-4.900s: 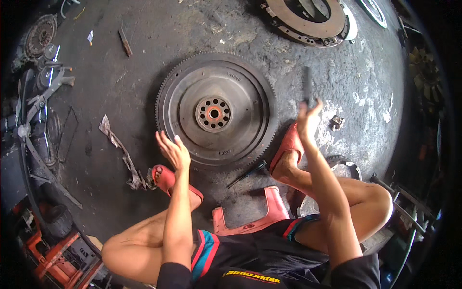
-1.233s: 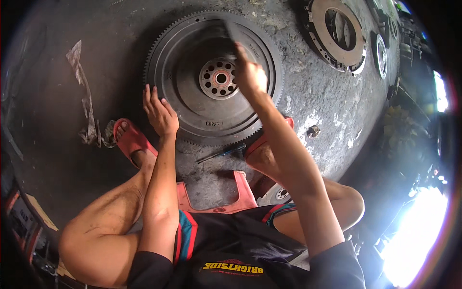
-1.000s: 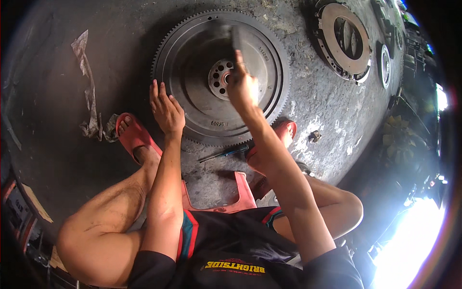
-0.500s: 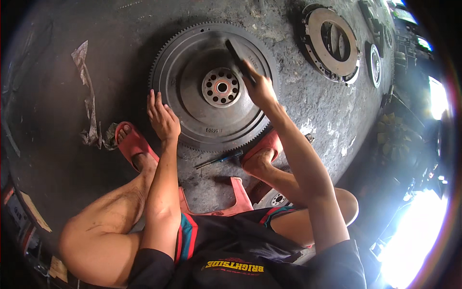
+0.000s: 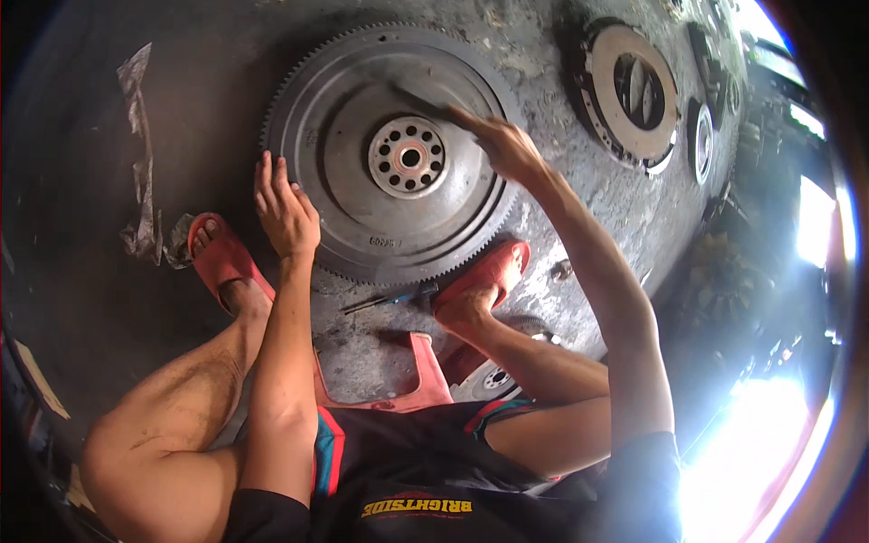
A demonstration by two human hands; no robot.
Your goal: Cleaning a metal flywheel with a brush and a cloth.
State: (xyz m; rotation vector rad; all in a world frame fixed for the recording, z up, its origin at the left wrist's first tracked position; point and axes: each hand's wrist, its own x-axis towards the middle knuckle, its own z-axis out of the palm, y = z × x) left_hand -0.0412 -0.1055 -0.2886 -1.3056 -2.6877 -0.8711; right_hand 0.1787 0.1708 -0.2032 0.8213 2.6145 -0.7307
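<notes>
A large grey flywheel [image 5: 362, 217] with a toothed rim lies flat on the floor in front of me. At its centre is a paler hub [image 5: 387, 176] with a ring of bolt holes. My left hand [image 5: 290, 217] rests on the left part of the rim, its fingers stretched out. Over the upper right of the disc, my right hand [image 5: 514, 152] is closed round a long dark brush-like tool [image 5: 421, 101]. The tool points left across the disc and is smeared by motion, so I cannot tell whether it touches the metal.
A clutch pressure plate [image 5: 665, 122] lies at the far right beside a smaller ring [image 5: 702, 143]. A blue-handled tool [image 5: 394, 299] sits between my red slippers. Nearer are a red plastic stool [image 5: 425, 366] and another round part [image 5: 493, 378]. A crumpled strip [image 5: 140, 163] lies left.
My right hand has shifted a little right, and the tool has swung from steep to a flatter, leftward slant. My left hand stays on the rim. The whole view has shifted slightly.
</notes>
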